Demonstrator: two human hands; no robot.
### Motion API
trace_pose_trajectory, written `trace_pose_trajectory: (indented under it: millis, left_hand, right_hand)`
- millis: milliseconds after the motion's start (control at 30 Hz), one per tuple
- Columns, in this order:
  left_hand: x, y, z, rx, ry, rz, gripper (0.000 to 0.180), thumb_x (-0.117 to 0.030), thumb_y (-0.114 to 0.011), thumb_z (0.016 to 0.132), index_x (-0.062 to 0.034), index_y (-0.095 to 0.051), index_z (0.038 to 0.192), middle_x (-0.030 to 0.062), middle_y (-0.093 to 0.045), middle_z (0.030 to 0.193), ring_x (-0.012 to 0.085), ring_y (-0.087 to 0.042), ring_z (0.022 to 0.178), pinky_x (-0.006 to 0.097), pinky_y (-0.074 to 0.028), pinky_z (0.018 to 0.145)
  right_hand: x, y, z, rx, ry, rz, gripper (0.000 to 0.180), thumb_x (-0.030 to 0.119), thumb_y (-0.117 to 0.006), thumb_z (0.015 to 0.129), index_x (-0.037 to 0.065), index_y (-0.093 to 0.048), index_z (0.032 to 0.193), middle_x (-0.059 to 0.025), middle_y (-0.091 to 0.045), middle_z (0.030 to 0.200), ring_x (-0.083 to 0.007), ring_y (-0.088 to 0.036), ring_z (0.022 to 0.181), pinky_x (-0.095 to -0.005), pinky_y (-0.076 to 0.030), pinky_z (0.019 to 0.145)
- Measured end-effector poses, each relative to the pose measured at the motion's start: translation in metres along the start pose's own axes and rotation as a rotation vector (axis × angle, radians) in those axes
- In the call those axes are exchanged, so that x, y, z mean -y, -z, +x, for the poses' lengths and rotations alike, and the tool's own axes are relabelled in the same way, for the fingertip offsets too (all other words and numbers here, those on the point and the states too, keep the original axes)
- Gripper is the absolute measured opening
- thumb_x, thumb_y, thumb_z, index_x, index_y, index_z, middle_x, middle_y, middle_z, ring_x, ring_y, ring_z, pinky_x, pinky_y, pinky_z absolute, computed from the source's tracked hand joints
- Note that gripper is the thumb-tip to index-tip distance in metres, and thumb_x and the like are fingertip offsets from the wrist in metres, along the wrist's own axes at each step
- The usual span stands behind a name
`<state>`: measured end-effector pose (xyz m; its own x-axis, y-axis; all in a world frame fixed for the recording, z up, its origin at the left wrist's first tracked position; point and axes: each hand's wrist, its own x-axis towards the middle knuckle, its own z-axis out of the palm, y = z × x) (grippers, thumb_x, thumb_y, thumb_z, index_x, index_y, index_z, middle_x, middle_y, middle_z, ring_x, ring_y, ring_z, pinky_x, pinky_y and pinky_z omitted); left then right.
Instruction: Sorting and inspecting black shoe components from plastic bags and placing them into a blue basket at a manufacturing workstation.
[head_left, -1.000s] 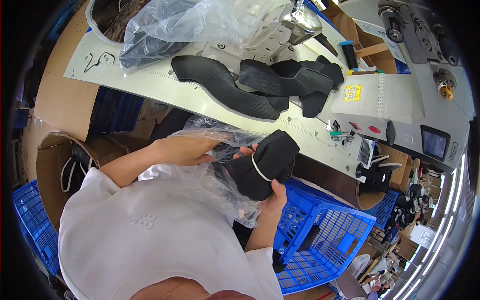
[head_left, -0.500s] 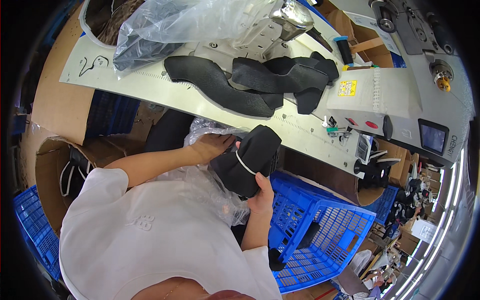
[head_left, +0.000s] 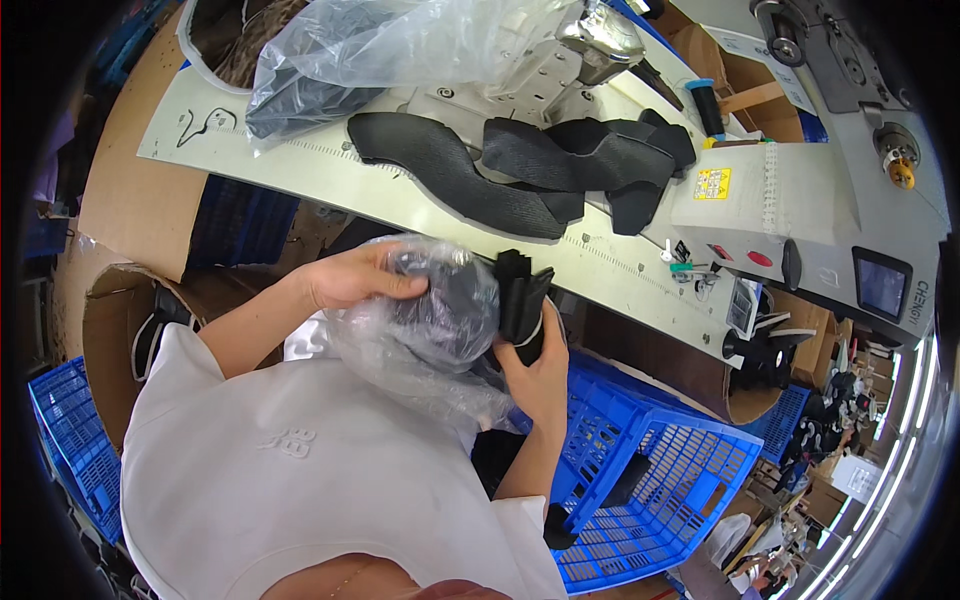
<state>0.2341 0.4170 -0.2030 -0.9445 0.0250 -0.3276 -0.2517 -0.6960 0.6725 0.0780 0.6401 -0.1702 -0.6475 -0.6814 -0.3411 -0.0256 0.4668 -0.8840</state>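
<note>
Over my lap, my left hand (head_left: 362, 277) grips a clear plastic bag (head_left: 420, 385) by its upper side, thumb across the film. Dark contents show through the plastic. My right hand (head_left: 537, 370) is closed round a bundle of black fabric pieces (head_left: 520, 300), its layered ends pointing up and a thin white band around it. The bundle stands against the bag's right side; whether any of it is inside the bag I cannot tell. Beyond my hands, several curved black padded pieces (head_left: 455, 180) lie overlapping on the pale work table (head_left: 330, 180).
A sewing machine (head_left: 830, 210) with a small screen occupies the right. Another plastic bag (head_left: 370, 50) with dark contents lies on the table's far left. A blue crate (head_left: 640, 470) stands by my right arm, and a cardboard box (head_left: 115, 350) by my left. A thread spool (head_left: 706, 105) stands at the back.
My right hand has turned the black bundle upright and moved it slightly right. My left hand has left the bundle's side and now grips the bag, which is raised and bulges more. The view shifted slightly.
</note>
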Motion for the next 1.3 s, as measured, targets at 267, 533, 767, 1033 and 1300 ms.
trace_pose_trajectory:
  millis: [267, 533, 767, 1033, 1300]
  left_hand:
    - [-0.008, 0.001, -0.014, -0.24, -0.113, -0.275, 0.041, -0.025, -0.05, 0.102, -0.0044, -0.047, 0.138, 0.0095, -0.058, 0.13, 0.0211, -0.057, 0.119, 0.039, -0.045, 0.105]
    - [-0.019, -0.011, -0.02, -0.23, -0.205, -0.381, 0.049, -0.039, -0.035, 0.106, -0.0088, -0.041, 0.144, 0.0063, -0.05, 0.14, 0.0205, -0.048, 0.13, 0.038, -0.036, 0.111]
    - [-0.023, -0.016, -0.024, -0.049, -0.22, -0.517, 0.054, -0.043, -0.036, 0.105, -0.0097, -0.035, 0.147, 0.0083, -0.046, 0.145, 0.0263, -0.043, 0.134, 0.044, -0.031, 0.114]
    - [-0.031, -0.041, -0.034, -0.042, -0.2, -0.018, 0.077, -0.042, -0.066, 0.092, -0.0023, -0.029, 0.147, 0.0131, -0.044, 0.142, 0.0244, -0.043, 0.132, 0.041, -0.036, 0.109]
    - [-0.027, -0.041, -0.056, -0.168, -0.288, 0.632, 0.062, -0.039, -0.072, 0.087, 0.0039, -0.05, 0.126, 0.0163, -0.064, 0.11, 0.0208, -0.065, 0.099, 0.033, -0.054, 0.079]
  right_hand:
    - [-0.001, -0.006, -0.009, 0.007, 0.244, -0.482, 0.08, 0.015, -0.079, 0.07, -0.008, -0.041, 0.136, -0.0269, -0.052, 0.13, -0.0422, -0.05, 0.122, -0.0438, -0.041, 0.103]
    - [-0.016, -0.039, -0.022, 0.157, 0.111, -0.804, 0.102, 0.023, -0.085, 0.067, -0.005, -0.028, 0.146, -0.0262, -0.04, 0.143, -0.044, -0.038, 0.132, -0.0488, -0.036, 0.105]
    - [0.02, -0.039, -0.03, 0.015, 0.257, -0.474, 0.089, 0.021, -0.087, 0.065, -0.002, -0.042, 0.139, -0.023, -0.048, 0.133, -0.0408, -0.048, 0.122, -0.0454, -0.043, 0.099]
    - [0.052, -0.061, -0.032, -0.367, 0.544, -0.236, 0.076, 0.015, -0.091, 0.061, 0.004, -0.055, 0.128, -0.0152, -0.052, 0.116, -0.0294, -0.053, 0.105, -0.0367, -0.047, 0.088]
    - [0.052, -0.047, -0.044, -0.344, 0.761, -0.407, 0.039, 0.01, -0.088, 0.061, 0.007, -0.06, 0.088, -0.0159, -0.058, 0.12, -0.0365, -0.054, 0.114, -0.0431, -0.044, 0.095]
